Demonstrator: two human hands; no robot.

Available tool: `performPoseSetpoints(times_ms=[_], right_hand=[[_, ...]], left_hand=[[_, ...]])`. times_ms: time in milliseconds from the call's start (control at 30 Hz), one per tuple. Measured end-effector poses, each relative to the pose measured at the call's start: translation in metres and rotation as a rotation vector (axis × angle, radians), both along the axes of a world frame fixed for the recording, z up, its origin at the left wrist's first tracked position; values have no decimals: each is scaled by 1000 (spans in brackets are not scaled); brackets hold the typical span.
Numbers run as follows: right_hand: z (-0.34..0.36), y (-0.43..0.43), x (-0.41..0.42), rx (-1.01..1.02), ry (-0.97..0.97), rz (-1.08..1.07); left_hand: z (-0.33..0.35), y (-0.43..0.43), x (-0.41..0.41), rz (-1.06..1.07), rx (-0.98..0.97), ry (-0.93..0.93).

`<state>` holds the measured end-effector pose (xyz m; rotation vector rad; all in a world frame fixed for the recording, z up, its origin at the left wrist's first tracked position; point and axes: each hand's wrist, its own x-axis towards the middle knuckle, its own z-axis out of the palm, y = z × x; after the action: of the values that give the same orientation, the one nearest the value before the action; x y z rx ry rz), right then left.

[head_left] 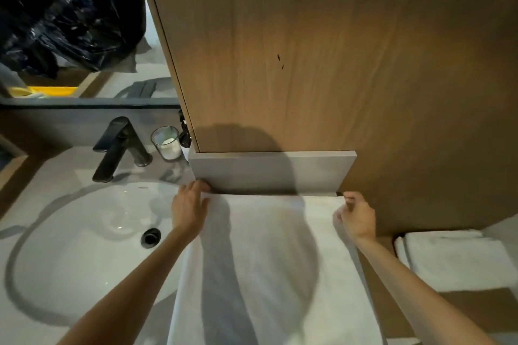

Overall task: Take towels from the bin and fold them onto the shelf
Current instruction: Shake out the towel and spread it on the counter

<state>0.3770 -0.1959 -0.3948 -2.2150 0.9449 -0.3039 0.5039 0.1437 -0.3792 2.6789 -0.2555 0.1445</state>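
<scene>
A white towel lies spread flat in front of me, its far edge against the grey ledge under the wooden panel. My left hand grips the towel's far left corner at the ledge's end. My right hand pinches the far right corner, fingers curled. A folded white towel rests on the wooden shelf at the right. The bin is not in view.
A white sink with a drain and a black tap sits to the left. A glass with a candle stands beside the tap. The mirror above shows a black plastic bag. A wooden panel rises straight ahead.
</scene>
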Motion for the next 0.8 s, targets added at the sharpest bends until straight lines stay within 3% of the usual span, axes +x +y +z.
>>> performPoseSetpoints(times_ms=[133,267,367,467,567,700,800], right_hand=[[-10,54,-2,-263,-172,303],[-41,115,12,-344,-60,574],[-48,130,15,-414,136,620],[-54,107,6,-492,132,673],[-50,72,-7,-411,85,654],[-42,32,-26,-527,298,561],[-38,26,-32,-493,360,572]], left_hand=[[-17,-24,-33,-95,26,-173],[-45,-72,-68,-328,128,27],[-60,-84,-78,-321,187,112],[-62,-70,-74,-280,250,117],[-57,-53,-68,-211,237,117],[-58,-38,-66,-114,230,165],[-56,-36,-63,-109,197,196]])
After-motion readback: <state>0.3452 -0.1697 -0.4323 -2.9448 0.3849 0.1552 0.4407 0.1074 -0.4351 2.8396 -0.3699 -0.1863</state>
